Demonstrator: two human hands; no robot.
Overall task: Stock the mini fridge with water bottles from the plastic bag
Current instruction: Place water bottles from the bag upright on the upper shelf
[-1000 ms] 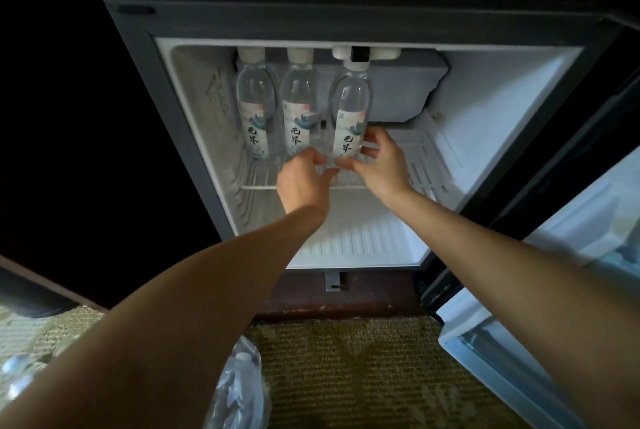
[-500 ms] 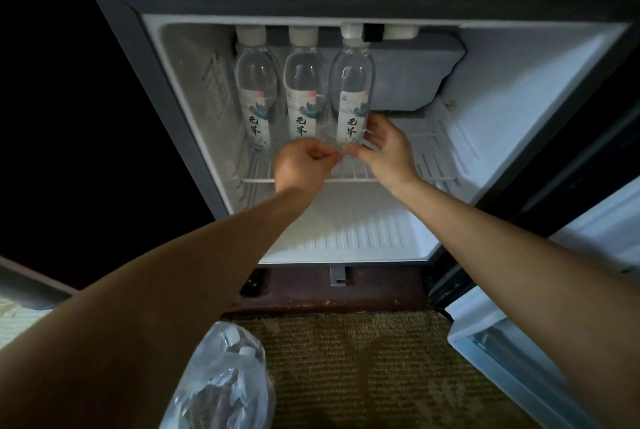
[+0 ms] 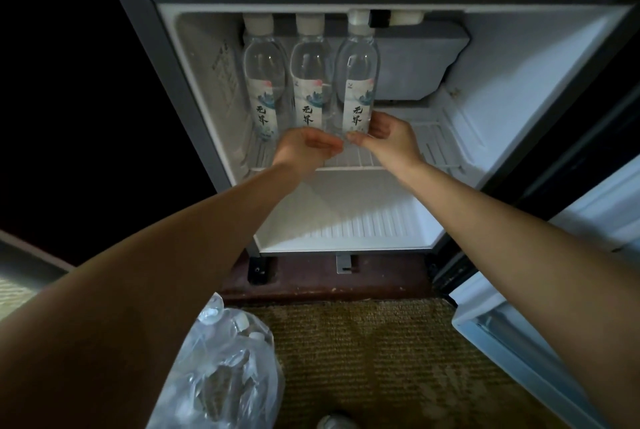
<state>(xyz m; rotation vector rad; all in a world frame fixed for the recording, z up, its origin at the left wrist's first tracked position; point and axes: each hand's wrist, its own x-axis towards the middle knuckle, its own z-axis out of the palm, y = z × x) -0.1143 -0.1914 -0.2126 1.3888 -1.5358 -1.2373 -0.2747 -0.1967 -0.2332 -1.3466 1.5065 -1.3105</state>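
Bottle (image 3: 358, 82) stands gripped by right hand (image 3: 391, 142), left hand (image 3: 300, 149) touching.

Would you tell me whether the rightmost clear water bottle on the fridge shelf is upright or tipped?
Upright: the rightmost clear plastic water bottle stands on the white wire shelf, white cap on top.
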